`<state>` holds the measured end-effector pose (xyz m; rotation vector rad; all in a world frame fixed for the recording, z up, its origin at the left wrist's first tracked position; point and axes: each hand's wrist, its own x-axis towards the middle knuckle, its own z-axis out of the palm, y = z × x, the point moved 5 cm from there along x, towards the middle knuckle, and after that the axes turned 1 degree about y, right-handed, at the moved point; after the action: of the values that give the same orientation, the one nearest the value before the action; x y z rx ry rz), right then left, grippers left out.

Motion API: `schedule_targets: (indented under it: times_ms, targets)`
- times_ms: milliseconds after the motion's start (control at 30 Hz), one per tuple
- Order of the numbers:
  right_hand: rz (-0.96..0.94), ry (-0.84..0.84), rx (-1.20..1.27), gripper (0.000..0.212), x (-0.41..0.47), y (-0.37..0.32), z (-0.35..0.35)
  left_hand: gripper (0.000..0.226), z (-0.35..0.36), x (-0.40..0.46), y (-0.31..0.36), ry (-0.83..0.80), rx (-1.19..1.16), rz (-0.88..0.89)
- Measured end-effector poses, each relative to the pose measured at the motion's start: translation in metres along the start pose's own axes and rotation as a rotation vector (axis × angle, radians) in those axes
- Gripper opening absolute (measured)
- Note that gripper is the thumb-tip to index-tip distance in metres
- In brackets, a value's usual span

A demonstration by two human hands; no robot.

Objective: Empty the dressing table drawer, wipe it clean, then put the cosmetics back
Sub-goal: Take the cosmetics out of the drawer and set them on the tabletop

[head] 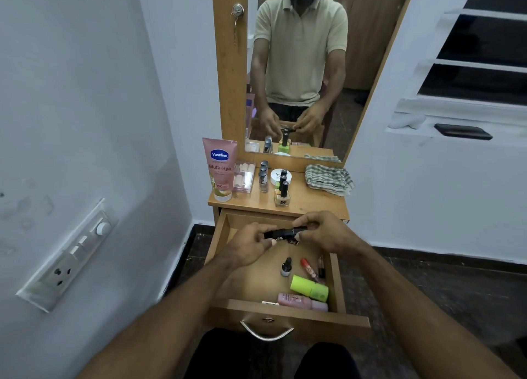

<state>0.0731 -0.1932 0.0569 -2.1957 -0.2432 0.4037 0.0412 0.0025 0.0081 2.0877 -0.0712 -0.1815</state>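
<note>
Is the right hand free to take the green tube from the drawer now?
Probably not yet: the right hand and left hand both grip a black stick. The green tube lies uncovered below.

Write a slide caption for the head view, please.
Both hands hold a black cosmetic tube over the open, part-emptied drawer.

A slim black cosmetic tube [285,233] is held level over an open wooden drawer [288,316], pinched at one end by the left hand [251,244] and at the other by the right hand [325,231]. Below the hands, a lime-green cylindrical container [309,288] and a pink bottle [302,301] are seen lying in the drawer; beyond them, a green-striped folded cloth [328,179] is seen on the tabletop.
</note>
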Motion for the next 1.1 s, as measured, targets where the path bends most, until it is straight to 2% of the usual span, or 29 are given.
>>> schedule_targets:
  times_ms: [100,200,300,500,700,833,1000,1100]
  targets:
    - [-0.027,0.003,0.088,0.022,-0.005,-0.003,0.000,0.035,-0.004,-0.004,0.009,-0.016,-0.198,-0.014]
    - [-0.008,0.008,0.416,0.026,-0.009,-0.004,-0.001,0.027,-0.012,-0.005,0.020,0.013,-0.484,-0.022]
    - [0.072,0.007,0.629,0.028,-0.013,-0.002,0.003,0.029,-0.017,-0.004,0.028,0.011,-0.521,0.012]
    - [0.190,-0.038,0.803,0.044,-0.019,0.002,0.034,0.037,-0.022,-0.003,0.051,0.069,-0.566,0.093]
    - [0.128,-0.047,0.723,0.045,-0.017,-0.001,0.029,0.037,-0.018,0.000,0.061,0.123,-0.521,0.074]
    - [0.042,-0.052,0.593,0.032,-0.018,0.004,0.021,0.036,-0.017,0.003,0.063,0.238,-0.421,0.085]
    - [-0.108,0.055,0.308,0.031,-0.018,-0.001,0.010,0.037,-0.006,0.008,0.065,0.230,-0.417,0.065]
    - [-0.098,0.113,0.309,0.030,-0.011,0.005,0.005,0.039,-0.003,0.011,0.064,0.241,-0.349,0.102]
